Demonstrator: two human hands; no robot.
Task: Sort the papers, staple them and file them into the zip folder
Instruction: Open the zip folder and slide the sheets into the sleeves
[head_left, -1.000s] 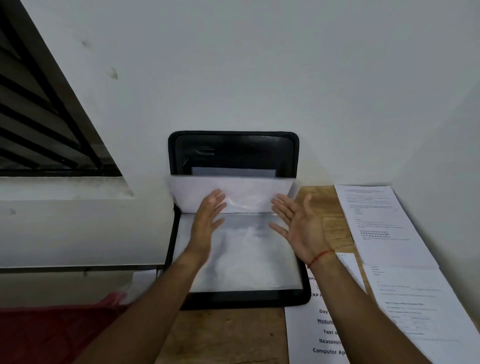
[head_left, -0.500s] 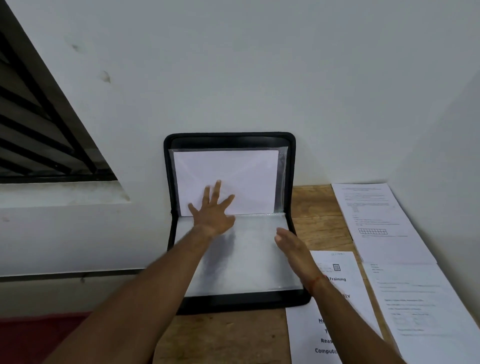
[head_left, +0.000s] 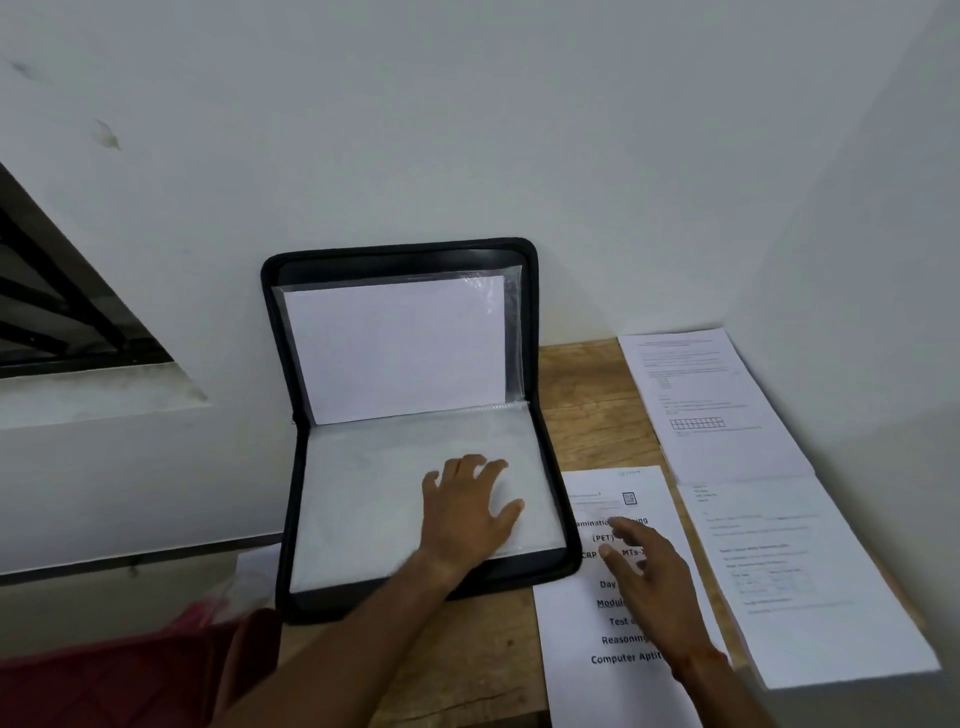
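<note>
On the wooden table (head_left: 587, 415), in the head view, I see the zip folder (head_left: 289, 525) lying open, its lower half flat and its upper half propped upright against the white wall (head_left: 519, 130). A blank white sheet (head_left: 395, 348) sits inside the clear sleeve of the upright half. The left hand (head_left: 467, 512) rests on the clear sleeve (head_left: 363, 499) of the flat half, near its right side, fingers spread and released, grasping nothing. The right hand (head_left: 644, 577) is over the printed sheet (head_left: 587, 675) just right of the folder, fingers loose and holding nothing; motion blur keeps me from telling whether it touches the paper. That hand and its forearm cover part of the print. Further right lie two more sheets, the back sheet (head_left: 717, 405) and the near sheet (head_left: 810, 571), both close along the right wall. A barred window (head_left: 52, 312) is at far left, a red cloth (head_left: 104, 675) at lower left, and a white paper corner (head_left: 254, 561) pokes out by the folder's left edge. Bare wood shows between the folder and the back sheet, and in front of the folder. On the printed sheet I read "(PET)", "Day", "Module", "Test", "Reasoning" and "Computer Apti", with a small square code (head_left: 629, 499) near its top; the back sheet carries a small grid, its text too fine to read.
</note>
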